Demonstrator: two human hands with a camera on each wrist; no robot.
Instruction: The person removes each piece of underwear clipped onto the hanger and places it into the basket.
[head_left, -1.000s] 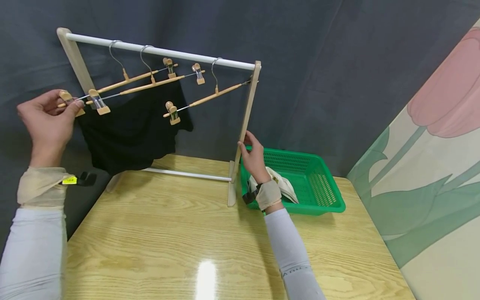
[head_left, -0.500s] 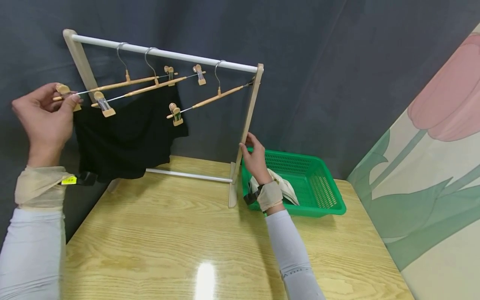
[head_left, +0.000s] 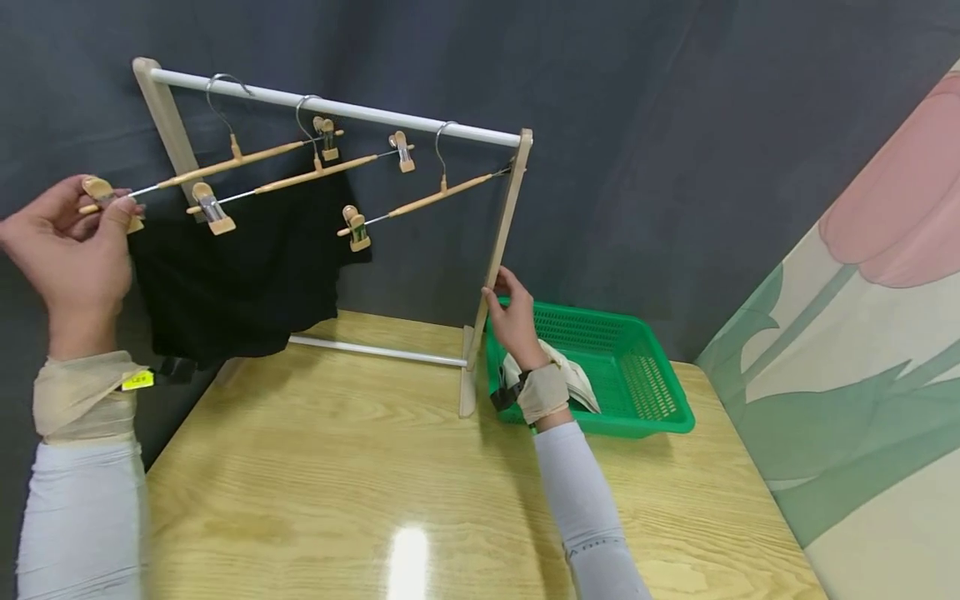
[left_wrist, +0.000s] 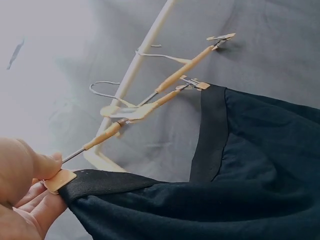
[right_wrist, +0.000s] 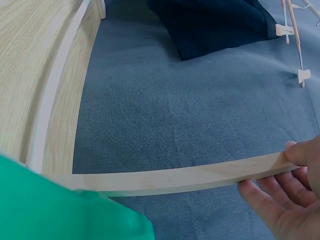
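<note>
A black garment with a wide waistband [head_left: 232, 287] hangs at the left, clipped to a wooden clip hanger [head_left: 255, 156]. My left hand [head_left: 75, 258] pinches the hanger's near clip [left_wrist: 61, 180] between thumb and fingers. In the last half second that clip has come farther left, and the hanger's wire hook [head_left: 217, 77] has shifted left too, its curve showing wider; I cannot tell whether it bears on the white rail [head_left: 367, 112]. I judge this widens the garment's spacing from the middle hanger [head_left: 345, 165], whose near clip overlaps the cloth in my head view. A third hanger [head_left: 423, 202] hangs by the right post [head_left: 502, 233]; the clips I can see on both hold nothing. My right hand [head_left: 516, 317] grips that post between thumb and fingers, as before, probably steadying the rack. Just beside it, a green basket [head_left: 663, 408] holding white cloth [head_left: 577, 387] limits room rightward. Past my left hand there is only dark curtain [head_left: 637, 167]; the wooden table's [head_left: 315, 500] surface spreads between my forearms.
</note>
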